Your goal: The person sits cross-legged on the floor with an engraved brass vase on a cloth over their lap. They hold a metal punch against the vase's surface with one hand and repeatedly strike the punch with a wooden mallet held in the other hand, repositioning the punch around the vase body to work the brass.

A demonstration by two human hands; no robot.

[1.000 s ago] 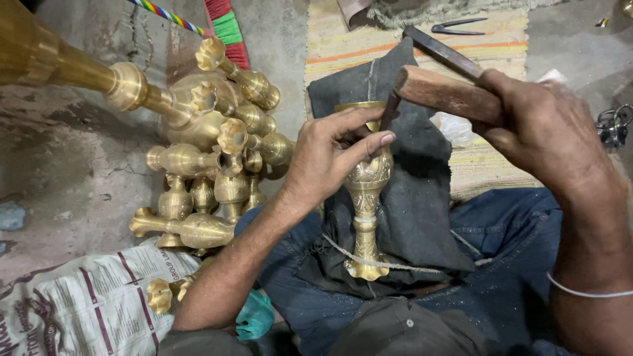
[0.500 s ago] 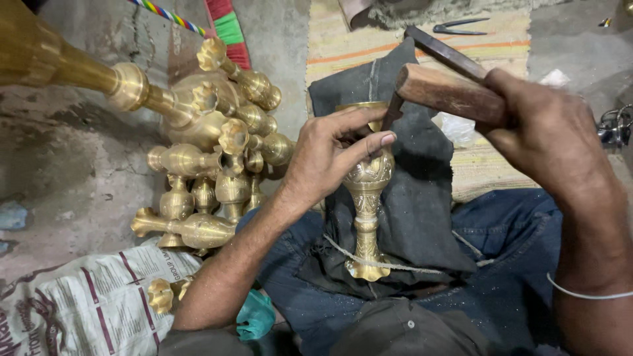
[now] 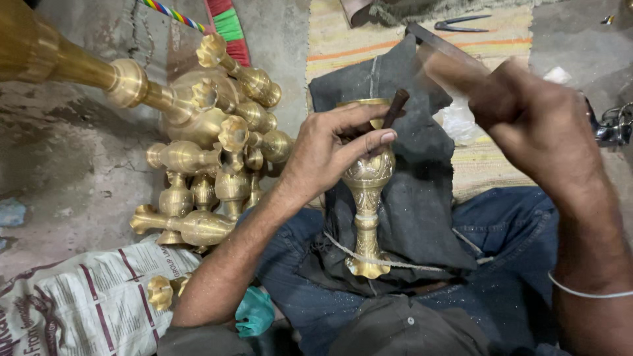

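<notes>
A brass goblet-shaped piece with engraved patterns lies along my lap on a dark cloth, its foot toward me. My left hand rests on the goblet's bowl and pinches a dark metal punch against its rim. My right hand is raised at the upper right, gripping a hammer with a wooden handle; hammer and hand are blurred by motion. A thin string runs across the cloth near the goblet's foot.
A pile of similar brass pieces lies on the concrete floor to the left, with a long brass stem above it. Newspaper lies at lower left. A striped mat and pliers sit behind.
My right hand has lifted the hammer up off the punch, and both now blur. The left hand, punch and goblet stay in place.
</notes>
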